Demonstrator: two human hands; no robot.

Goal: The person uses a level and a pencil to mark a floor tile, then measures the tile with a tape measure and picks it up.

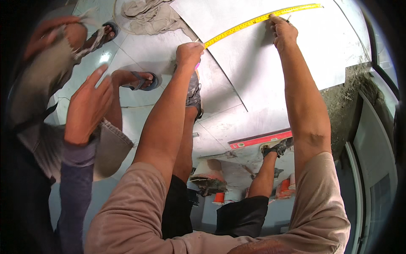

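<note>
My left hand (189, 54) is closed on the near end of a yellow tape measure (237, 28), with a bit of pink showing beneath it. The tape runs up and right across a large white tile (237, 59), ending near its upper part. My right hand (283, 30) presses at the tape's lower edge toward that far end, fingers curled round a thin pencil-like stick (288, 19). Below the tile lies a red spirit level (256, 139), beside my right foot.
A co-worker's hand (88, 103) and sandalled feet (144, 81) are at left. A crumpled cloth (152, 17) lies at top. Rough mortar (355, 84) and a white frame (372, 148) border the right. Several buckets (232, 195) and a dirty container (207, 178) stand low centre.
</note>
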